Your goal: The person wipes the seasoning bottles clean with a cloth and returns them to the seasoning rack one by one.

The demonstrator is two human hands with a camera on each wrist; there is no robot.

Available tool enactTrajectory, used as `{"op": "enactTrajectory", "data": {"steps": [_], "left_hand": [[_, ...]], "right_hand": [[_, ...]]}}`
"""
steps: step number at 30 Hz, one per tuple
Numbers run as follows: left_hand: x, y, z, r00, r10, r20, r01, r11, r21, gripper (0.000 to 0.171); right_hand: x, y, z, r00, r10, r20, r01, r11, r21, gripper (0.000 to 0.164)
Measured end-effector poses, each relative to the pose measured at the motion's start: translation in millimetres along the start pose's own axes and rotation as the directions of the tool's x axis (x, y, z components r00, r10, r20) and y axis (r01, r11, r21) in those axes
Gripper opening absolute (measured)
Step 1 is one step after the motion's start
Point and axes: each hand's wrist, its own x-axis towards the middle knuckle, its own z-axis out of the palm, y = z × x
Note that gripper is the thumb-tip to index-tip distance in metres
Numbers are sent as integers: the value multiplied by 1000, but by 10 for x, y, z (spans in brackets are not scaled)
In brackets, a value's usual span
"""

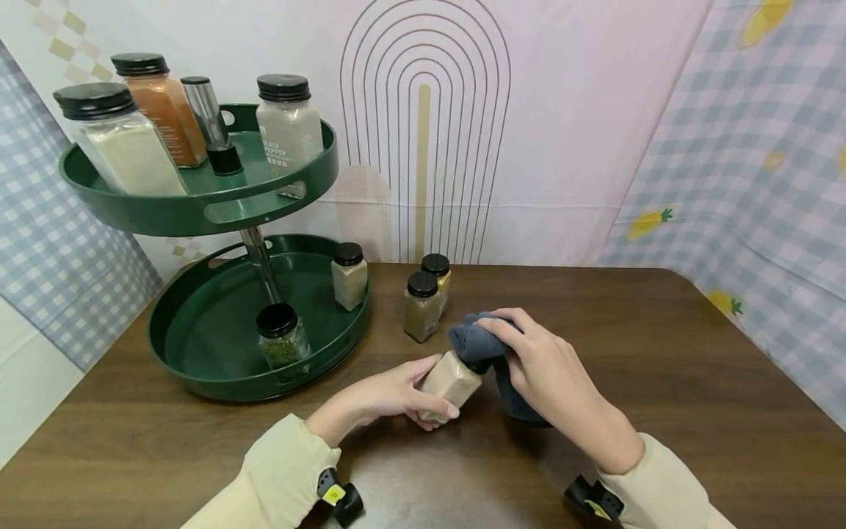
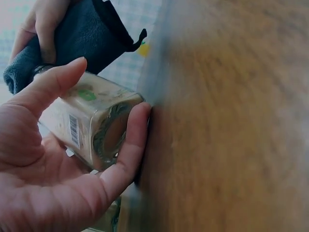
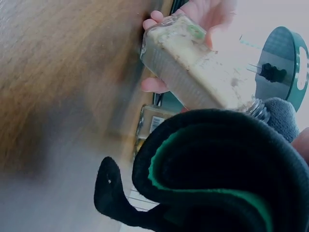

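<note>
Tilted above the tabletop is a square glass spice jar (image 1: 452, 385) filled with pale powder, its black lid end pointing up and right. My left hand (image 1: 396, 393) grips the jar's body, fingers and thumb around its lower sides, as the left wrist view shows with the jar's base (image 2: 113, 130) toward the camera. My right hand (image 1: 545, 360) holds a folded dark blue-grey cloth (image 1: 477, 339) against the lid and neck. In the right wrist view the cloth (image 3: 207, 125) hides most of the lid.
Two small spice jars, a brown one (image 1: 421, 308) and a yellow one (image 1: 436, 272), stand behind the hands. At left, a two-tier green tray stand (image 1: 198, 386) holds small jars below and large jars (image 1: 289, 132) with a metal-and-black cylinder (image 1: 213, 125) above. A curtain backs the wooden table (image 1: 661, 353).
</note>
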Motion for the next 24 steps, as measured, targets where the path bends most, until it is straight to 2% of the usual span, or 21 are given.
{"op": "enactTrajectory", "data": {"steps": [8,17,20,24], "left_hand": [[-18,-15,-32,999,-13,38,14,999,-38,59],[-21,-14,-26,1000,-1,31,2,999,-32,56],[-24,-12,-19,1000,2,23,-1,1000,-20,56],[-25,-21,-14,1000,-2,18,2,1000,-1,56]], "right_hand": [[-20,92,6,993,95,68,-92,995,-45,37],[-4,172,-151,977,135,162,-112,983,-144,39],[10,194,-251,986,123,116,-107,986,-132,40],[28,160,-350,999,15,-42,-17,999,-49,48]]}}
